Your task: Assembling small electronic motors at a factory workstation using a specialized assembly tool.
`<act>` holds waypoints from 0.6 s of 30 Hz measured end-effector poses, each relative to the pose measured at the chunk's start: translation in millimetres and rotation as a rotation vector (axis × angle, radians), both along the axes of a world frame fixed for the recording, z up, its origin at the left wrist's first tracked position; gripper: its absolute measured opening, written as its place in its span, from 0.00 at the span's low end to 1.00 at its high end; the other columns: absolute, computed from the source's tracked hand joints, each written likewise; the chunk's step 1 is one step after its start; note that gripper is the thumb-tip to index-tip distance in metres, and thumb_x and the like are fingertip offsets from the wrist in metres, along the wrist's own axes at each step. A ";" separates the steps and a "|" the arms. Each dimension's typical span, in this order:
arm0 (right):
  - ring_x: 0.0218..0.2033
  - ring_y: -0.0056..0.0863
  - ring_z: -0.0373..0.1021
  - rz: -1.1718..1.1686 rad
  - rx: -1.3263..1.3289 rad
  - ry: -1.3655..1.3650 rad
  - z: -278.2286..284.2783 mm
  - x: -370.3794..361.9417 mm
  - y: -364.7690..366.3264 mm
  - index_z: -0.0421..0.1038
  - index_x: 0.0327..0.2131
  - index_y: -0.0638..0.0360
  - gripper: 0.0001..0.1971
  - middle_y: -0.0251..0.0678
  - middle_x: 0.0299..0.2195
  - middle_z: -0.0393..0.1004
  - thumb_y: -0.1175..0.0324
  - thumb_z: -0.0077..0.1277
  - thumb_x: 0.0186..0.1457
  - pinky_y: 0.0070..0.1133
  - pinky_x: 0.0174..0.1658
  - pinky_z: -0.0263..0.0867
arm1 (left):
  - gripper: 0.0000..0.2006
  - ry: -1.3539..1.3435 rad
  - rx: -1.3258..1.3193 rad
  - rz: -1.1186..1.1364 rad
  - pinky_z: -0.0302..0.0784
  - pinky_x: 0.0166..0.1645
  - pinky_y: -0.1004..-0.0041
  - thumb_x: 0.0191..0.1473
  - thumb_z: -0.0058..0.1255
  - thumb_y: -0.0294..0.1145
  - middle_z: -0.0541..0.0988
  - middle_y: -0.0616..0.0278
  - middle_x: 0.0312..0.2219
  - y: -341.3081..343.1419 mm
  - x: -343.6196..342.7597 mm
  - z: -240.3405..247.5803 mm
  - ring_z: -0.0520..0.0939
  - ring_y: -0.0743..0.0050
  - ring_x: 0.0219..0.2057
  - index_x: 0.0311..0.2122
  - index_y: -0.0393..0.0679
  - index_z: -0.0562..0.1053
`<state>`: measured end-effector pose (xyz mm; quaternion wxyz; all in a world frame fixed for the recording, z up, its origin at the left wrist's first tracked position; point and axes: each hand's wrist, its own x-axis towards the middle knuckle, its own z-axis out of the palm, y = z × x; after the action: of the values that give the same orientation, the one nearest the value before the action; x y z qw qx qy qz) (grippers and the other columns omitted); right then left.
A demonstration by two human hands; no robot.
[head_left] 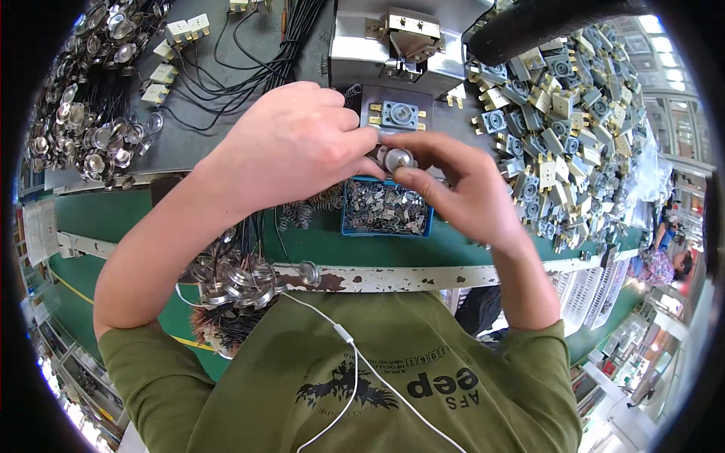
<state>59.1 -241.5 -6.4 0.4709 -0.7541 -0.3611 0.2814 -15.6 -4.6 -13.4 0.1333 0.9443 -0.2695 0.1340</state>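
Both my hands meet above the front of the bench. My right hand (472,189) pinches a small round silver metal cap (398,158) between thumb and forefinger. My left hand (306,140) is closed, its thumb and fingertips against the left side of that cap; whatever lies between them is hidden. Just beyond the fingers, a grey switch block (400,115) with brass terminals and a round centre lies on a metal plate. Under the hands, a blue tray (344,219) holds many small metal pieces.
A metal fixture (414,45) stands behind the switch block. Similar blocks (559,128) form a large heap to the right, below a thick dark tube (551,26). Wired metal caps (106,136) pile up at left, near black cables (279,64). Loose springs (298,215) lie beside the tray.
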 end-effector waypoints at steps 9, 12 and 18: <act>0.46 0.31 0.75 -0.090 -0.109 -0.478 -3.0 17.0 -15.9 0.70 0.61 0.58 0.30 0.41 0.49 0.78 0.74 0.64 0.54 0.28 0.52 0.72 | 0.14 0.257 0.105 0.031 0.76 0.37 0.66 0.55 0.59 0.44 0.78 0.66 0.23 -4.1 -9.6 14.6 0.82 0.65 0.32 0.41 0.47 0.77; 0.47 0.44 0.74 -0.126 -0.125 -0.652 -24.5 16.4 -10.9 0.66 0.64 0.56 0.35 0.46 0.49 0.76 0.73 0.65 0.51 0.33 0.52 0.71 | 0.18 0.311 -0.106 -0.139 0.77 0.37 0.65 0.54 0.60 0.38 0.78 0.64 0.30 -4.0 -14.6 9.3 0.83 0.62 0.34 0.51 0.51 0.77; 0.47 0.40 0.76 -0.112 -0.065 -0.688 -25.4 20.2 -16.0 0.66 0.63 0.58 0.34 0.46 0.51 0.76 0.76 0.64 0.52 0.30 0.52 0.72 | 0.17 0.346 -0.278 0.026 0.78 0.37 0.60 0.56 0.60 0.40 0.80 0.60 0.28 0.3 9.5 17.6 0.83 0.56 0.32 0.50 0.51 0.76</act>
<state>79.3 -257.4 -31.8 0.3120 -0.8381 -0.4475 -0.0044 -6.1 -4.3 4.1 0.3049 0.9291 -0.2093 0.0075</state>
